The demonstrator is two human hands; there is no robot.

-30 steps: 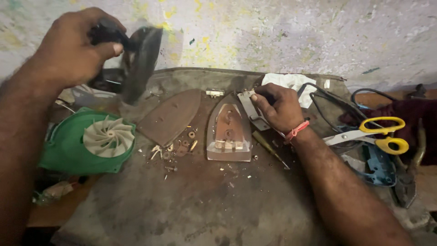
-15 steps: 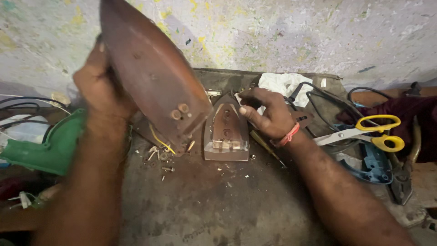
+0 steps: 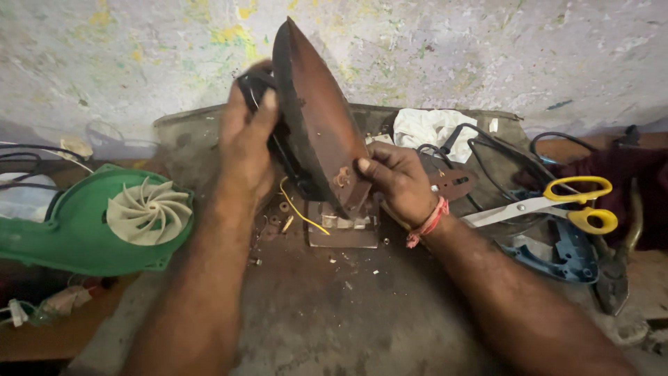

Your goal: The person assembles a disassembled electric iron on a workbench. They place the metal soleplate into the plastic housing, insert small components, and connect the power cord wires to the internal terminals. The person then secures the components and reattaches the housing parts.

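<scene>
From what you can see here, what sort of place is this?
Probably a small appliance repair bench. Both hands hold up an iron soleplate with a yellow wire hanging from it; an opened green blower, scissors and loose cables lie around on the worn bench.

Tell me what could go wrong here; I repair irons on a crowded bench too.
The rusty iron plate is raised on edge between the left hand and right hand; if either grip slips, it could drop onto the metal part lying beneath. The yellow wire dangling from it might snag. Loose screws and bits on the mat could scatter.
</scene>
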